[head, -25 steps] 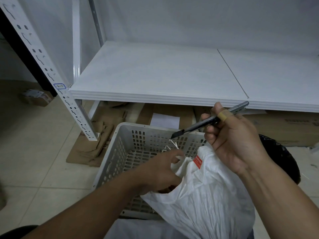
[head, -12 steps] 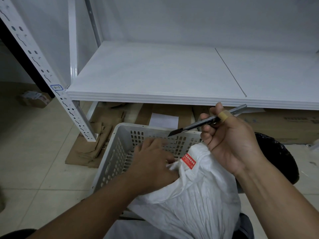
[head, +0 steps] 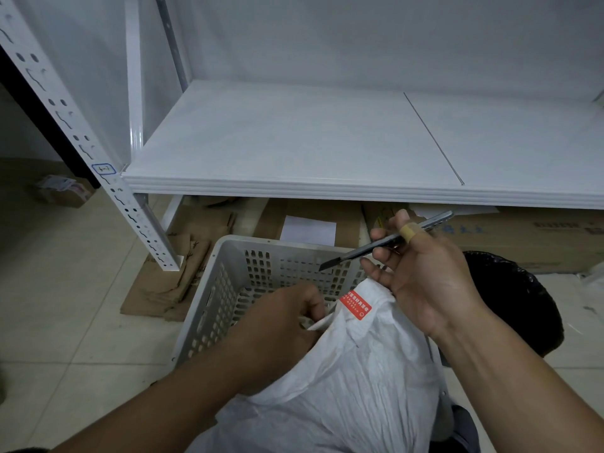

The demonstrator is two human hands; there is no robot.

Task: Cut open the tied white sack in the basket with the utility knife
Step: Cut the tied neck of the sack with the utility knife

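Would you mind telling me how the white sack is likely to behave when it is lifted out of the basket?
The white sack looks floppy: its skin is creased all over and bunches where the left hand grips it. It would probably sag around its contents rather than hold shape. Its bulging body, filling much of the basket, suggests some weight, though that cannot be confirmed.

You can't see the white sack [head: 353, 387] bottom: the lower edge cuts it off. Your left hand [head: 277, 325] hides its tied neck, and its red label [head: 355, 305] print is unreadably small.
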